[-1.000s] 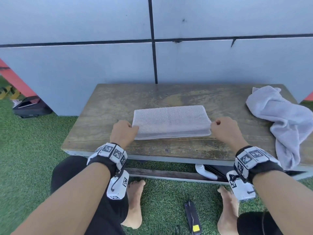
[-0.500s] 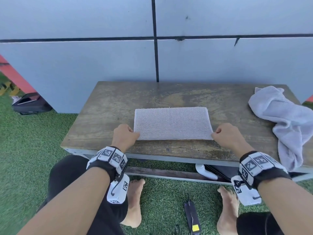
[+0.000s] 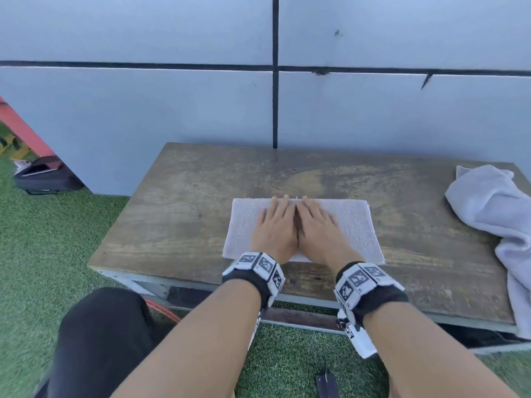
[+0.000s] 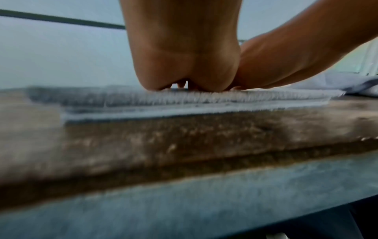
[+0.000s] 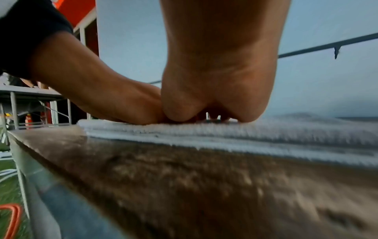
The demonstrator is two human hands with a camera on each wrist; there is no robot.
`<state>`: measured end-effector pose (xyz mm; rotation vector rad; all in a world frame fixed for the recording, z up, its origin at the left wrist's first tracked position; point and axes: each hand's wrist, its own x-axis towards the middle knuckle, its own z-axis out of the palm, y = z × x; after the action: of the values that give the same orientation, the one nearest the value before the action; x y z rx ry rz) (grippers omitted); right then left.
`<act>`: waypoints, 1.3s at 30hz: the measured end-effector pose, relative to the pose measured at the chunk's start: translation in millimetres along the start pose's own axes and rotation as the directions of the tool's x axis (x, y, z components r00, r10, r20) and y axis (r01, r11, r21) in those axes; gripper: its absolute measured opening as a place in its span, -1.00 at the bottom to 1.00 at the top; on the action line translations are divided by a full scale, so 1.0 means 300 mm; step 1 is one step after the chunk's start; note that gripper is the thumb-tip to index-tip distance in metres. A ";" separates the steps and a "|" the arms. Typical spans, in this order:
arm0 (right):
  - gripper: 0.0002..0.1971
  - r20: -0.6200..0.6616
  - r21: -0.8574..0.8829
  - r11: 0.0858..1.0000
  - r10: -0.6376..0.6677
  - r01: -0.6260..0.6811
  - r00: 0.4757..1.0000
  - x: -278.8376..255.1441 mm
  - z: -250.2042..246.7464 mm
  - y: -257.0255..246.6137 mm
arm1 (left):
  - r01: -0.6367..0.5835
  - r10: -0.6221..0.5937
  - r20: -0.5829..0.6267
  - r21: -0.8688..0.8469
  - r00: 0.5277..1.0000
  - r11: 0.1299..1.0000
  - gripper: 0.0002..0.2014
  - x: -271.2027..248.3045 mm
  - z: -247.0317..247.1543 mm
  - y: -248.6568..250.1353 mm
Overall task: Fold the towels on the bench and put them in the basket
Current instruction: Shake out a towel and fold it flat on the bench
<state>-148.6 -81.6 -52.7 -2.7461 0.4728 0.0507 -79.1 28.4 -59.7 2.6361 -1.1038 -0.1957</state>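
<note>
1. Both hands have left the towel's near corners, where they were pinching half a second ago, and now lie flat side by side on its middle. Head view: the left hand [image 3: 275,228] and right hand [image 3: 317,229] press the folded towel [image 3: 353,225] with fingers straight and together, gripping nothing. By my reading the fold is laid and is being smoothed, so another fold or the lift to the basket comes next.

2. Head view, count: one folded towel lying near the front edge of the bench [image 3: 178,214], and one crumpled towel [image 3: 494,202] at the bench's right end, hanging over the edge and well apart from the hands. That makes two towels, two hands, one bench. No basket shows in any view. A dark bag [image 3: 43,175] sits on the grass at the left.

3. Left wrist view: the left hand [image 4: 184,67] has its heel pressed down on the folded towel [image 4: 255,95], whose stacked layers show at the edge; the fingers are mostly hidden behind the palm. The right hand [image 4: 286,64] touches it alongside.

4. Right wrist view: the right hand [image 5: 218,90] bears on the folded towel [image 5: 286,132], with the left hand [image 5: 106,97] touching beside it. Blur hides finer detail.
</note>
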 end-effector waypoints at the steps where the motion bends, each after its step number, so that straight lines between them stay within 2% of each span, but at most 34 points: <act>1: -0.42 0.027 -0.034 0.999 0.014 -0.013 1.000 0.007 0.028 0.011 | 0.000 -0.001 0.019 0.042 1.000 0.999 -0.45 -0.001 0.024 -0.014; 4: -0.42 0.006 -0.079 0.996 0.041 -0.041 0.999 0.006 0.068 0.043 | -0.012 0.012 -0.004 0.123 1.000 0.992 -0.37 -0.007 0.058 -0.047; 8: -0.43 -0.025 -0.097 0.994 0.042 -0.045 0.999 0.002 0.072 0.044 | -0.003 0.004 -0.014 0.102 1.000 0.995 -0.26 -0.006 0.057 -0.043; 14: -0.41 -0.073 -0.098 0.989 0.101 -0.108 0.992 -0.005 0.079 0.052 | 0.010 -0.008 -0.038 0.068 0.999 0.998 -0.44 -0.008 0.062 -0.048; 22: -0.32 -0.108 -0.104 0.979 0.163 -0.174 0.981 -0.016 0.070 0.068 | 0.061 -0.059 -0.092 0.021 0.994 0.998 -0.40 -0.021 0.070 -0.069; 39: -0.24 -0.107 -0.127 0.961 0.233 -0.245 0.967 -0.065 0.032 0.167 | 0.101 -0.100 -0.085 0.015 0.991 0.995 -0.38 -0.042 0.052 -0.121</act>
<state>-183.3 -116.3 -76.6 -2.8197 0.8562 0.0191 -67.1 58.6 -85.4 2.6930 -0.9518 -0.0939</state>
